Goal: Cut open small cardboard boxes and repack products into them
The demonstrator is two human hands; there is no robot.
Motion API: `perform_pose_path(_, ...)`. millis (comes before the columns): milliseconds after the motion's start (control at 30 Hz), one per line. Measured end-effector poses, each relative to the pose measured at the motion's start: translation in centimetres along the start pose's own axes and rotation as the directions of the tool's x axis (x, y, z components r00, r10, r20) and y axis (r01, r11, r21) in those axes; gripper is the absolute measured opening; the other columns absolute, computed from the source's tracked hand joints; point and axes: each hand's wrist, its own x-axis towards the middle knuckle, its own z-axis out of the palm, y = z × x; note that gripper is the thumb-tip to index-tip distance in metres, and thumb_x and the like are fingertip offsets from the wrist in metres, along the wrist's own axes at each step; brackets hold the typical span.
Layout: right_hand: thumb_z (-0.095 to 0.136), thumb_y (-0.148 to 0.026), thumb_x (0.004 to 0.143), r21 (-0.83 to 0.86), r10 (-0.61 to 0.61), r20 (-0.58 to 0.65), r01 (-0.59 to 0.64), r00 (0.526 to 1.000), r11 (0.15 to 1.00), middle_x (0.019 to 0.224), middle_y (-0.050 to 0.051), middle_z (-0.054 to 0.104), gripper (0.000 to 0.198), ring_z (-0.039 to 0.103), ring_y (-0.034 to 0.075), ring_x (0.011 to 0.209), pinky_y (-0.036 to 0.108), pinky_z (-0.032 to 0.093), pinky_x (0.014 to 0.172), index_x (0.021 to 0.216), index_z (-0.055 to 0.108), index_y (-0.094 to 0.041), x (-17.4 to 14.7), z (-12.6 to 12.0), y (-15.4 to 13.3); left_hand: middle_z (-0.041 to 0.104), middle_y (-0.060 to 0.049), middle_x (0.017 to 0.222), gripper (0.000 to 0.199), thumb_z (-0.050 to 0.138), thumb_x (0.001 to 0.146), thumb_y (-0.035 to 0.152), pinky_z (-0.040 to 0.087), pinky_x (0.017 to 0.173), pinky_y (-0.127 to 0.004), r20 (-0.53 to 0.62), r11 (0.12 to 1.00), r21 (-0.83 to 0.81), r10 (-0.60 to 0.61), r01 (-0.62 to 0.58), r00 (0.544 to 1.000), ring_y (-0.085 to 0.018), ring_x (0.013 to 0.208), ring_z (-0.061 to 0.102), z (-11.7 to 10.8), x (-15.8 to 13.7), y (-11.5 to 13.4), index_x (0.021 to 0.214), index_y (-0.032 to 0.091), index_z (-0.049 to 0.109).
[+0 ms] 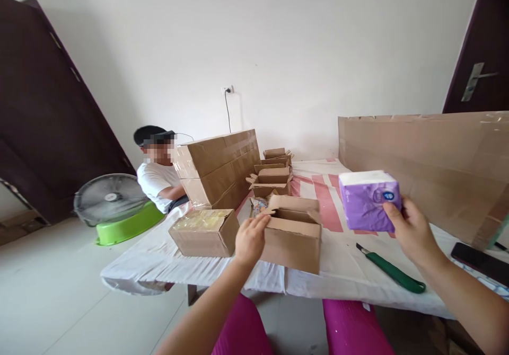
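My right hand (411, 228) grips a purple-and-white pack of tissues (368, 201) by its right edge, thumb on the front, held above the table. With fingers curled over the left edge of an open cardboard box (292, 246), my left hand (251, 238) holds that box near the table's front. The bottom of the box is hidden from this angle. A taped cardboard box (202, 233) lies just left of my left hand. Below the tissues, a green utility knife (392, 271) rests on the cloth with its blade tip showing.
Several open boxes (272, 181) line up behind, beside a wall of stacked taped boxes (226, 169). A large cardboard sheet (421, 169) stands at right, near a dark phone (481, 262). A person (159, 180) sits at left by a green fan (127, 228).
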Motion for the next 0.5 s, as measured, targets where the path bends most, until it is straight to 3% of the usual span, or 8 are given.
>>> perform_pose_path(100,0.059,-0.055,0.083,-0.126,-0.006,0.069,0.015,0.998,0.992,0.115,0.009,0.067,0.051,0.064,0.027,0.103,0.041,0.054,0.088,0.123,0.058,-0.022,-2.1,-0.1,1.5,0.066,-0.005,0.126,0.041,0.039,0.091,0.012,0.047,0.097,-0.041,-0.056,0.981,0.078,-0.172,0.176,0.984,-0.026,0.103,0.060,0.5,-0.4,-2.9,0.120,0.022,0.066)
perform_pose_path(167,0.062,-0.050,0.083,-0.182,-0.101,0.207,0.139,0.973,0.973,0.115,0.010,0.067,0.048,0.063,0.027,0.104,0.042,0.052,0.091,0.121,0.061,-0.022,-4.0,0.8,2.5,0.060,-0.008,0.133,0.045,0.037,0.090,0.011,0.044,0.101,-0.045,-0.042,0.959,0.108,-0.260,0.263,0.965,-0.029,0.113,0.057,1.3,-1.4,-3.5,0.126,0.020,0.062)
perform_pose_path(267,0.067,-0.040,0.081,-0.215,-0.199,0.519,0.353,0.831,0.911,0.119,0.009,0.066,0.038,0.060,0.029,0.111,0.048,0.048,0.098,0.116,0.066,-0.027,-6.8,2.9,3.9,0.044,-0.014,0.148,0.052,0.037,0.089,0.010,0.038,0.105,-0.054,-0.030,0.928,0.149,-0.341,0.342,0.940,-0.036,0.133,0.041,2.2,-3.3,-2.2,0.140,0.015,0.048)
perform_pose_path(333,0.069,-0.035,0.079,-0.249,-0.198,0.609,0.423,0.768,0.871,0.128,0.008,0.061,0.039,0.055,0.030,0.119,0.052,0.044,0.102,0.118,0.065,-0.031,-8.2,4.2,4.8,0.028,-0.018,0.155,0.060,0.042,0.088,0.012,0.034,0.106,-0.061,-0.093,0.917,0.163,-0.354,0.365,0.931,-0.042,0.142,0.023,2.3,-4.6,-0.3,0.147,0.014,0.034)
perform_pose_path(367,0.069,-0.034,0.079,-0.273,-0.191,0.602,0.425,0.775,0.863,0.133,0.008,0.057,0.043,0.052,0.031,0.123,0.053,0.043,0.103,0.121,0.063,-0.031,-8.7,4.7,5.2,0.020,-0.020,0.158,0.066,0.045,0.087,0.014,0.032,0.106,-0.064,-0.142,0.921,0.159,-0.334,0.355,0.932,-0.044,0.144,0.015,2.1,-5.3,0.8,0.150,0.016,0.026)
perform_pose_path(433,0.070,-0.034,0.078,-0.304,-0.179,0.518,0.375,0.837,0.876,0.143,0.010,0.047,0.054,0.045,0.032,0.130,0.054,0.040,0.106,0.130,0.054,-0.030,-9.6,5.2,6.1,0.004,-0.019,0.160,0.079,0.052,0.085,0.016,0.027,0.106,-0.068,-0.233,0.950,0.134,-0.248,0.284,0.940,-0.046,0.146,0.005,1.4,-6.3,2.7,0.153,0.024,0.011)
perform_pose_path(500,0.070,-0.035,0.077,-0.301,-0.157,0.409,0.295,0.899,0.907,0.147,0.013,0.039,0.066,0.039,0.034,0.135,0.055,0.038,0.109,0.137,0.045,-0.028,-10.4,5.1,7.1,-0.005,-0.014,0.161,0.086,0.055,0.084,0.016,0.021,0.105,-0.075,-0.202,0.981,0.066,-0.165,0.181,0.965,-0.048,0.145,-0.007,0.6,-7.1,4.3,0.153,0.032,0.005)
